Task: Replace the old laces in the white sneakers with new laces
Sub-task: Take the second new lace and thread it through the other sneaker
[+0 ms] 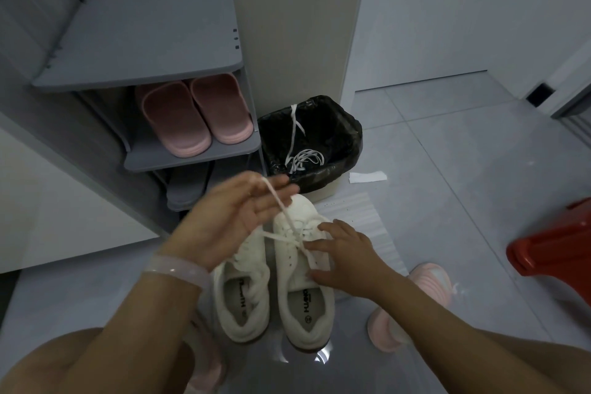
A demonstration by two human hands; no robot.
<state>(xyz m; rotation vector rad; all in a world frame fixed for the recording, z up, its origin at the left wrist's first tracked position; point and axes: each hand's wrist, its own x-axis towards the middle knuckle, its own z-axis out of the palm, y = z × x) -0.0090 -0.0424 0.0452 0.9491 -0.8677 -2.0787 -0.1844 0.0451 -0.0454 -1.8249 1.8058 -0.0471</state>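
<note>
Two white sneakers stand side by side on the floor, toes pointing away: the left sneaker (243, 294) and the right sneaker (300, 301). A white lace (281, 205) is threaded through the right sneaker's front eyelets. One end rises to my left hand (236, 217), which pinches it near the thumb, above the toes. My right hand (345, 256) rests on the right sneaker's tongue with fingers spread, touching the crossed lace. The left sneaker shows no lace where visible. Loose white laces (303, 157) lie in a black-lined bin (348, 137).
A grey shoe rack (144, 41) at the left holds pink slippers (192, 115) and grey slippers (188, 185). A paper scrap (367, 176) and a white sheet (361, 217) lie on the tiled floor. A red stool (553, 249) stands at the right.
</note>
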